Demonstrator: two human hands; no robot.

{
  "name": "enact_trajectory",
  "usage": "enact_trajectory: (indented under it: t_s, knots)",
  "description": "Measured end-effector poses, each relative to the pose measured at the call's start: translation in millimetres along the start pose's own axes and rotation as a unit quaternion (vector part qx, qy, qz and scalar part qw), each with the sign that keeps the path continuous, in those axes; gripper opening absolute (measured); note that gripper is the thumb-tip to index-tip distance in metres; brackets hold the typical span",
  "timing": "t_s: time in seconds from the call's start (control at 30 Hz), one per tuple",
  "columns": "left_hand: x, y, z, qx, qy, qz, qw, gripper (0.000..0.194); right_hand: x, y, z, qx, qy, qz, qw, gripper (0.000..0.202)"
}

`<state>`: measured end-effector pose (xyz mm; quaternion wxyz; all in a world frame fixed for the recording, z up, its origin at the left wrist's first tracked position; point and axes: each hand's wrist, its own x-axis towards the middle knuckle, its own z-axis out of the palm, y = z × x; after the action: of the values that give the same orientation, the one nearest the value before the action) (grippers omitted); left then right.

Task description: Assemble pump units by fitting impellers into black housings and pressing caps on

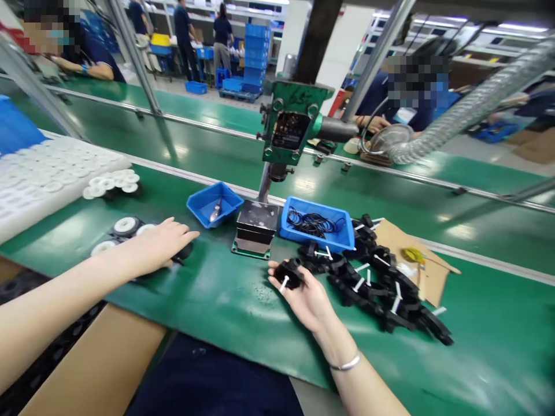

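**A:** What takes up most of the view?

**B:** The green bench top (pixel 243 300), running from nine o'clock to three. At twelve o'clock stands a green press (pixel 295 124) with a dark block (pixel 255 228) under it. At ten o'clock lies a white tray of discs (pixel 43 176).

**A:** And to the right?

**B:** At three o'clock a heap of black parts (pixel 381 289) with white pins sprawls over a brown card (pixel 396 237). Just above its left end sits a long blue bin (pixel 316 225) of black rings. A small blue bin (pixel 214 203) sits at eleven o'clock from the block.

**A:** The hands?

**B:** The right hand (pixel 307 297) lies palm up at five o'clock from the block, fingers curled round one black part (pixel 289 273) with a white pin, at the heap's left edge. The left hand (pixel 160 242) lies flat at nine o'clock, fingers spread and loose, on top of a dark round piece (pixel 184 252). Whether it grips that piece I cannot tell. White-faced wheels (pixel 125 225) lie just beside it.

**A:** Smallest thing?

**B:** A silver bracelet (pixel 347 364) on the right wrist.
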<state>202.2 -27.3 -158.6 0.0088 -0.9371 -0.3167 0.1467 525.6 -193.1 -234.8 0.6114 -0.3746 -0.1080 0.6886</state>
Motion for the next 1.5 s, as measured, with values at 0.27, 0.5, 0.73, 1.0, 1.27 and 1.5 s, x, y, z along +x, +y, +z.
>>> enact_trajectory:
  t_s: [0.27,0.5,0.73,1.0,1.27,1.5]
  knots:
    - [18,64,17.6,-0.21,0.094,0.098,0.968,0.059,-16,-5,8,0.005,0.002,-0.028,1.0,0.02]
    - [29,137,40.4,-0.459,0.182,0.129,0.86,0.071,-18,-4,18,0.033,0.004,-0.011,0.999,0.026]
    - [34,142,61.6,-0.598,0.194,0.097,0.771,0.083,-17,-14,31,-0.034,-0.017,-0.009,0.999,0.024]
    - [36,152,74.9,-0.697,0.146,0.09,0.697,0.099,-9,-19,53,-0.288,-0.041,-0.077,0.954,0.019]
    - [36,152,73.9,-0.698,0.148,0.084,0.696,0.1,-5,-6,57,-0.379,-0.057,-0.135,0.914,0.019]
    - [37,149,70.1,-0.681,0.153,0.091,0.71,0.097,-6,2,52,-0.417,-0.067,-0.174,0.889,0.015]
